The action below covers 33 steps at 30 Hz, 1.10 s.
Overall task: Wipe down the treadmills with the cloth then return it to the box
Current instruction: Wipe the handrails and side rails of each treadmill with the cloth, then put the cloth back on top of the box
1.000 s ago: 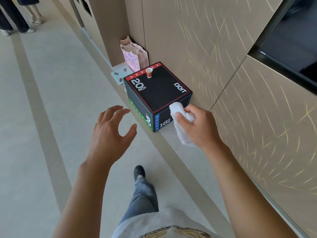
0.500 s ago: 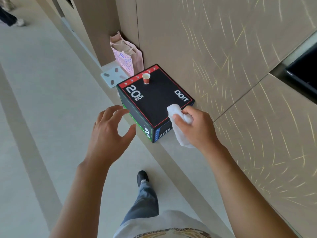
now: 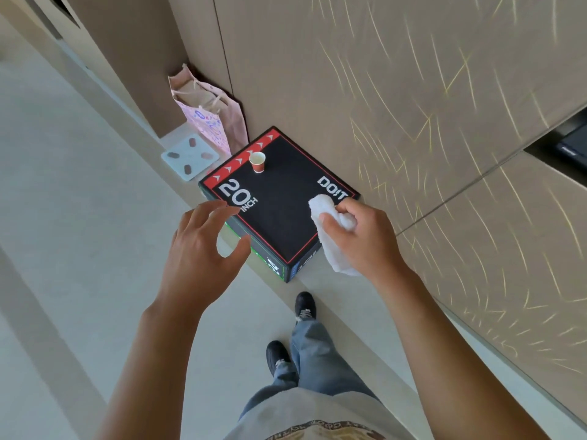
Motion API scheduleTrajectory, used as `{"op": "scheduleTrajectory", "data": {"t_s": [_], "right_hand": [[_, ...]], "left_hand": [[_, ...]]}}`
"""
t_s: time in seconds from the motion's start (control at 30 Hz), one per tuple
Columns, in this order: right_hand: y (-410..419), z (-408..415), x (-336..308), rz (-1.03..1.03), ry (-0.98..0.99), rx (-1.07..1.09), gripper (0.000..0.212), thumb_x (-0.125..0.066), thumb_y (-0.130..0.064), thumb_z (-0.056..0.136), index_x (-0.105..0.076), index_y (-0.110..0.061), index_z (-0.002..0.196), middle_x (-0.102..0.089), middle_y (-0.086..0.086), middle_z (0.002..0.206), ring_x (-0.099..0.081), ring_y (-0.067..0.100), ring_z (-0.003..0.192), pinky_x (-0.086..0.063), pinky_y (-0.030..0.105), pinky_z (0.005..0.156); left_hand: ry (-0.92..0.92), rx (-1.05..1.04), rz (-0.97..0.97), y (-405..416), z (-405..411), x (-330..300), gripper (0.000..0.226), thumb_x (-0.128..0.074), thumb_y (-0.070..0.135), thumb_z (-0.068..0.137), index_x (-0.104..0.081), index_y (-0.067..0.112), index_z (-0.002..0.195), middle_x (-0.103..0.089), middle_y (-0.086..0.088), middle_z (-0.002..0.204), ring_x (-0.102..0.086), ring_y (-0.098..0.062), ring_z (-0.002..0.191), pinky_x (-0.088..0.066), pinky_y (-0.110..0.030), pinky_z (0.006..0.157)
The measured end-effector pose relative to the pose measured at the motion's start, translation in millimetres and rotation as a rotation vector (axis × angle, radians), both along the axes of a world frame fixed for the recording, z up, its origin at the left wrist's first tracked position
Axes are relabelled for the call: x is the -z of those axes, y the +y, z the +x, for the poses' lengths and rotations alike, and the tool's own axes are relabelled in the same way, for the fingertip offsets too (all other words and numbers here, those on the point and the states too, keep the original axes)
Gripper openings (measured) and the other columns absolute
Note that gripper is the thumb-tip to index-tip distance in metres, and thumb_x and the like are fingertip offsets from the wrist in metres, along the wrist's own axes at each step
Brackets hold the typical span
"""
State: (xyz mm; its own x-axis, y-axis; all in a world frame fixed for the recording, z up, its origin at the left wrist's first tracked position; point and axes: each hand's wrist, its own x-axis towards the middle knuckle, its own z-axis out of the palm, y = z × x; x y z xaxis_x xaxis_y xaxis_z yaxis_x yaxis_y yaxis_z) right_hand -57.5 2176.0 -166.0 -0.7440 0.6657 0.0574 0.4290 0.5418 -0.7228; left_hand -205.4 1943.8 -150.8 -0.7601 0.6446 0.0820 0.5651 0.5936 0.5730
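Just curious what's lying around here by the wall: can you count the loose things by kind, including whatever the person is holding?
Boxes: 1, black box
Cups: 1, red paper cup
Cloths: 1, white cloth in the right hand
Bags: 1, pink bag
Scales: 1, white scale
Total: 5

Right hand (image 3: 365, 236) grips a bunched white cloth (image 3: 333, 236) over the near-right corner of a black plyo box (image 3: 279, 211), top marked "20 INCH" w/ red chevron strip. Left hand (image 3: 200, 249) hovers over the box's left edge, fingers spread, holding nothing. Small red paper cup (image 3: 257, 162) stands upright on the box top; pink gift bag (image 3: 206, 115) and white scale (image 3: 190, 157) sit behind it by the wall.
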Motion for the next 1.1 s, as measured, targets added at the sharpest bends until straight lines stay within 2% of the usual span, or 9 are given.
{"op": "scheduleTrajectory", "data": {"t_s": [0.1, 0.27, 0.43, 0.57, 0.77, 0.9, 1.03, 1.1], "right_hand": [[18.8, -26.8, 5.9, -0.003, -0.013, 0.028, 0.03, -0.072, -0.038, 0.093, -0.06, -0.015, 0.078, -0.06, -0.003, 0.066, -0.055, 0.016, 0.064, -0.044, 0.03, 0.059], [61.6, -75.3, 15.8, -0.047, -0.021, 0.073, 0.032, -0.071, -0.04, 0.093, -0.054, -0.023, 0.073, -0.055, -0.009, 0.061, -0.052, 0.007, 0.06, -0.039, 0.026, 0.056], [107.2, -120.0, 20.6, -0.11, -0.065, 0.132, 0.033, -0.068, -0.039, 0.092, -0.054, -0.017, 0.073, -0.057, -0.002, 0.064, -0.052, 0.015, 0.062, -0.041, 0.028, 0.056], [130.0, -146.6, 25.5, -0.104, -0.093, 0.149, 0.03, -0.068, -0.039, 0.092, -0.055, -0.02, 0.073, -0.059, -0.003, 0.064, -0.054, 0.013, 0.062, -0.04, 0.025, 0.056], [138.1, -179.5, 42.9, -0.144, -0.153, 0.229, 0.031, -0.067, -0.039, 0.093, -0.057, -0.018, 0.073, -0.061, -0.004, 0.064, -0.055, 0.009, 0.062, -0.038, 0.023, 0.057], [130.1, -207.9, 56.6, -0.089, -0.168, 0.282, 0.028, -0.067, -0.039, 0.095, -0.059, -0.021, 0.075, -0.064, -0.007, 0.068, -0.06, 0.006, 0.067, -0.041, 0.024, 0.06], [107.9, -237.8, 62.8, -0.102, -0.209, 0.387, 0.027, -0.066, -0.042, 0.095, -0.057, -0.025, 0.076, -0.062, -0.01, 0.067, -0.059, 0.005, 0.067, -0.042, 0.024, 0.059], [91.3, -251.5, 66.6, -0.113, -0.23, 0.448, 0.026, -0.064, -0.044, 0.096, -0.057, -0.026, 0.077, -0.061, -0.01, 0.067, -0.059, 0.005, 0.066, -0.042, 0.024, 0.06]], "left_hand": [[-0.005, 0.026, -0.011, 23.2, -28.6, 2.7, 0.053, -0.06, 0.049, 0.091, -0.063, 0.023, 0.138, -0.059, 0.001, 0.145, -0.052, -0.027, 0.134, -0.051, -0.055, 0.107], [0.017, 0.093, -0.027, 75.1, -81.7, 6.0, 0.05, -0.063, 0.046, 0.09, -0.062, 0.024, 0.135, -0.06, 0.001, 0.143, -0.054, -0.028, 0.13, -0.055, -0.055, 0.101], [0.028, 0.151, -0.066, 126.3, -139.2, 8.3, 0.048, -0.069, 0.043, 0.091, -0.063, 0.024, 0.135, -0.059, 0.001, 0.144, -0.052, -0.029, 0.133, -0.054, -0.056, 0.103], [0.043, 0.186, -0.07, 159.4, -176.0, 12.8, 0.045, -0.076, 0.036, 0.092, -0.062, 0.024, 0.134, -0.061, -0.001, 0.143, -0.055, -0.026, 0.128, -0.053, -0.048, 0.1], [0.027, 0.292, -0.078, 186.7, -225.9, 27.0, 0.044, -0.075, 0.033, 0.092, -0.062, 0.022, 0.132, -0.062, 0.0, 0.141, -0.055, -0.025, 0.124, -0.047, -0.033, 0.092], [0.012, 0.406, -0.071, 195.9, -267.9, 41.0, 0.044, -0.064, 0.042, 0.092, -0.062, 0.021, 0.131, -0.062, 0.001, 0.139, -0.056, -0.026, 0.123, -0.049, -0.038, 0.097], [0.013, 0.544, -0.099, 201.7, -312.9, 56.0, 0.049, -0.064, 0.047, 0.091, -0.063, 0.021, 0.133, -0.062, 0.001, 0.14, -0.057, -0.023, 0.124, -0.053, -0.043, 0.098], [0.002, 0.608, -0.1, 202.8, -332.4, 61.5, 0.05, -0.062, 0.048, 0.091, -0.063, 0.023, 0.134, -0.06, 0.002, 0.143, -0.056, -0.022, 0.127, -0.052, -0.045, 0.103]]}}
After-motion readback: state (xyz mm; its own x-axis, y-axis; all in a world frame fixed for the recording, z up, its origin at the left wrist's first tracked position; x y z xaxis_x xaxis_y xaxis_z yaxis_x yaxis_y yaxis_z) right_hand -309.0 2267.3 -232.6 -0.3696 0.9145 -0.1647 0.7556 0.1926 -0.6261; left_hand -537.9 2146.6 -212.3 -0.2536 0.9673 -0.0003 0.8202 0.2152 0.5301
